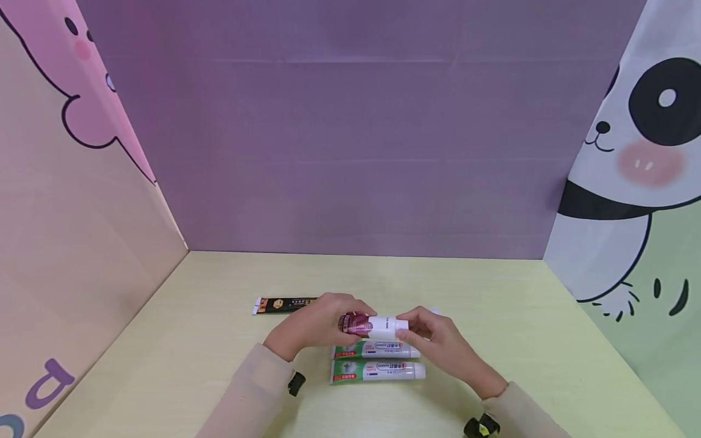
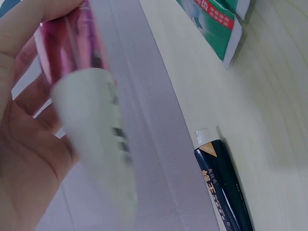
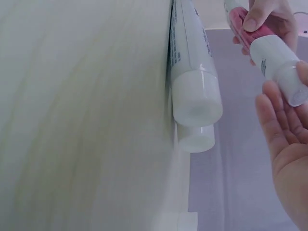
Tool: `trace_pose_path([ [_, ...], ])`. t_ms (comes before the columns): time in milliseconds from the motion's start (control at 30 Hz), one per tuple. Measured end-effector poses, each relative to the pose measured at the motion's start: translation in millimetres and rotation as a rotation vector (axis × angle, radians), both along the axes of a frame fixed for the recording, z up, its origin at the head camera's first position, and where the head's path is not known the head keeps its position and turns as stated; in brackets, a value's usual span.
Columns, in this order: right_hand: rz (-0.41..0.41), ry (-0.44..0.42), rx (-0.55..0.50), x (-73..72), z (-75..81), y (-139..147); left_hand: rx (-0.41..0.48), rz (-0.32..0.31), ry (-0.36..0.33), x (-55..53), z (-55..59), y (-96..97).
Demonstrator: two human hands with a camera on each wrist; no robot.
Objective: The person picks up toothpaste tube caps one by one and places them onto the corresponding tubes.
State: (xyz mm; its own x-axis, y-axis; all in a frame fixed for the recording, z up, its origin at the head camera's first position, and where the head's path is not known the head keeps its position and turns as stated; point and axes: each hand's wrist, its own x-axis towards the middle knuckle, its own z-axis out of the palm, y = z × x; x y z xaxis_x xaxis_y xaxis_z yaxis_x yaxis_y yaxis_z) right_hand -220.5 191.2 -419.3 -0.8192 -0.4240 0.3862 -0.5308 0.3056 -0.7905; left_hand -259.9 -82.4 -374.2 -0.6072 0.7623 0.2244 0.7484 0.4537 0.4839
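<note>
1. Locate the work. The red-and-white tube (image 1: pixel 378 327) is raised over the desk (image 1: pixel 164 365), its long side roughly in line with the desk's back edge and its white cap (image 1: pixel 402 327) toward the right edge.
2. Check the left hand (image 1: pixel 323 321). Its thumb and fingers are curled round the red end. Use light pressure here; a hard squeeze would probably dent the soft body.
3. Check the right hand (image 1: pixel 446 344). Its thumb and fingertips pinch the cap from its sides. Press evenly so that the cap does not slip.
4. Handle the tube. The step in hand appears to be steadying it between both hands. Support both ends, hold it level, and move the wrists together to avoid bending it.
5. Observe clearance. The rear green-and-white tube (image 1: pixel 386 350) and front green-and-white tube (image 1: pixel 391 370) lie side by side, caps toward the desk's right edge. The rear one lies just below the work in the head view; a low hand could nudge it.
6. Note the black tube (image 1: pixel 282 305), nearer the desk's back and left edges, partly hidden by the left hand. Lift the left wrist to pass it.
7. Note a small white piece (image 1: pixel 435 310) behind the right hand. Its identity cannot be told.
</note>
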Motion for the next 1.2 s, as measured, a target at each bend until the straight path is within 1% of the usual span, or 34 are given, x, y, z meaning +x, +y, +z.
trace_pose_path([
  [200,-0.02,-0.033,-0.053,-1.8,-1.1,4.8,0.032,0.03,0.039,-0.1,0.2,-2.3],
  [300,-0.016,-0.055,-0.07,-3.0,-1.1,8.4,0.022,0.047,0.04,0.7,0.2,-6.4],
  [500,-0.013,-0.088,-0.075,-3.4,-0.1,15.4,-0.035,0.082,0.032,3.4,-0.2,-19.8],
  [633,-0.004,-0.086,-0.081,-5.5,0.5,19.1,-0.031,0.101,0.056,0.8,-2.4,-31.1],
  [733,0.0,-0.085,-0.087,-7.5,0.5,22.3,-0.024,0.106,0.057,-2.6,-3.9,-38.6],
  [833,-0.005,-0.087,-0.086,-8.6,1.4,25.5,-0.01,0.109,0.038,-5.1,-5.3,-44.4],
  [1000,-0.011,-0.096,-0.066,-9.0,3.5,30.0,0.044,0.107,-0.012,-7.5,-9.2,-48.9],
  [1133,-0.014,-0.14,-0.061,-10.3,3.6,33.0,0.067,0.108,-0.043,-9.5,-12.0,-47.7],
  [1200,-0.029,-0.167,-0.05,-11.5,3.2,34.4,0.065,0.113,-0.039,-10.6,-13.5,-46.7],
])
